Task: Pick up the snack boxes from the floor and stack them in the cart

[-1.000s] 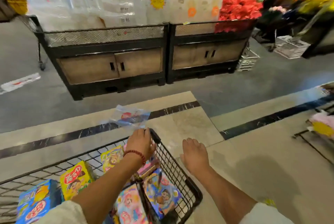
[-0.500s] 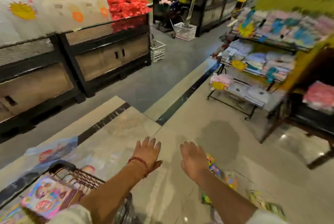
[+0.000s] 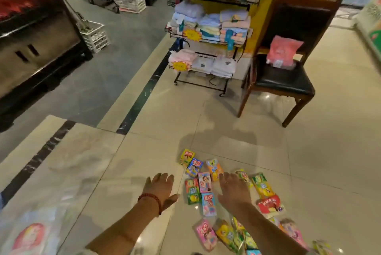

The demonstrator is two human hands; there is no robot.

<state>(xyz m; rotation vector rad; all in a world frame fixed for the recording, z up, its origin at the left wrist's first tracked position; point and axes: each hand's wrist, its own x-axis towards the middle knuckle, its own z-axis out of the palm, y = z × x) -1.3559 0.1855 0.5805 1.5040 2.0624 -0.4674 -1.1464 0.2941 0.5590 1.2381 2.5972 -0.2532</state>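
Several colourful snack boxes (image 3: 204, 181) lie flat on the beige tiled floor, spread from the middle to the lower right. My right hand (image 3: 234, 189) hovers over them with fingers apart and holds nothing; it covers part of a green box. My left hand (image 3: 159, 188), with a red bead bracelet at the wrist, is open just left of the boxes, above bare tile. The cart is out of view.
A wire rack of folded towels (image 3: 208, 34) stands ahead. A dark wooden chair (image 3: 284, 81) with a pink packet on its seat is to its right. A black display stand (image 3: 39, 48) and white crates (image 3: 95, 36) are at the left. A printed floor sticker (image 3: 28, 236) lies at lower left.
My view swung right from the cart, which has left the frame, to the boxes on the floor. Both hands came off the cart and now reach over the boxes.
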